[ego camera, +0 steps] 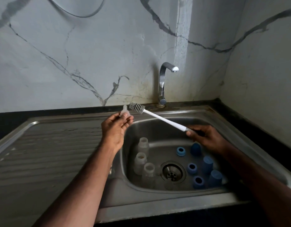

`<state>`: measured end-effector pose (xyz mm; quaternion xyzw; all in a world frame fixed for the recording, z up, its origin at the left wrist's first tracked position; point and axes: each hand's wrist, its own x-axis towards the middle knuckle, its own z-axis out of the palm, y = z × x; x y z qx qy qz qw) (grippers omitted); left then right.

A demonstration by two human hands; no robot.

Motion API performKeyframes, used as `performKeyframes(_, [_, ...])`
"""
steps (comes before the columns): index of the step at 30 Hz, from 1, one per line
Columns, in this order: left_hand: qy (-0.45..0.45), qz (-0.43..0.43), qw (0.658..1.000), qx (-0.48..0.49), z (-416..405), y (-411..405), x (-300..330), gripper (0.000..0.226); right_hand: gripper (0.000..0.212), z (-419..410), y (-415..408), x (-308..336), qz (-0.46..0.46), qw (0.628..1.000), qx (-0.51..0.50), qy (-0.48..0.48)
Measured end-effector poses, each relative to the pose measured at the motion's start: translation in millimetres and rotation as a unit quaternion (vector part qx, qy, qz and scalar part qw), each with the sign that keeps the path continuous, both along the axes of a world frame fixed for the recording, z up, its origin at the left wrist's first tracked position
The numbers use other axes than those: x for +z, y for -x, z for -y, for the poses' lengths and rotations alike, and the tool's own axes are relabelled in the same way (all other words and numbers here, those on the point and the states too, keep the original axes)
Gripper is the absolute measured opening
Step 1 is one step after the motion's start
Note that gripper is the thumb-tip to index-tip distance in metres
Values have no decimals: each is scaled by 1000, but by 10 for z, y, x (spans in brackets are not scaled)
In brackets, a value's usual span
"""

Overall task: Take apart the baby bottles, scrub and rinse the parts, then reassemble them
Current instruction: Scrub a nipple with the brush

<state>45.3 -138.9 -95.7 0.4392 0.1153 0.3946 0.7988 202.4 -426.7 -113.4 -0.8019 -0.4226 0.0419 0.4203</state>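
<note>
My left hand (116,126) pinches a clear silicone nipple (124,110) above the sink's left rim. My right hand (205,134) grips the handle of a white bottle brush (159,117), whose bristle head (137,107) sits right beside the nipple. Three clear bottle bodies (140,163) stand open-topped at the left of the sink basin (157,128). Three blue collar rings (191,168) and three blue caps (207,163) lie at the basin's right. Another clear part (169,185) lies near the drain, too faint to identify.
A chrome tap (163,84) stands behind the basin with no water running. The ribbed steel drainboard (51,153) stretches to the left. The drain (172,172) sits mid-basin. Marble-pattern walls close in behind and to the right, with a dark counter edge (249,125).
</note>
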Motion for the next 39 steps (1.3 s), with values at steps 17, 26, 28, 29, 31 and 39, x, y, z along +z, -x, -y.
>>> performKeyframes(17, [-13,-6,1000,-8,124,-20,27,11,41,-52,61,45,-17,1000,8,-3])
performKeyframes(26, [-38,-22,999,-9,50,-21,-46,11,26,-188,105,-1,7,1000,27,11])
performKeyframes(28, [-66,-30,997,-20,95,-33,-52,13,30,-205,92,1,4,1000,15,2])
performKeyframes(29, [-70,-33,997,-27,91,-30,-58,15,30,-179,79,5,-2,1000,6,3])
performKeyframes(31, [-44,-25,998,-35,47,-15,-65,19,30,-75,35,7,-13,1000,-15,4])
performKeyframes(39, [-20,-33,999,-5,-8,-18,-74,22,19,-11,1,1,7,999,-4,31])
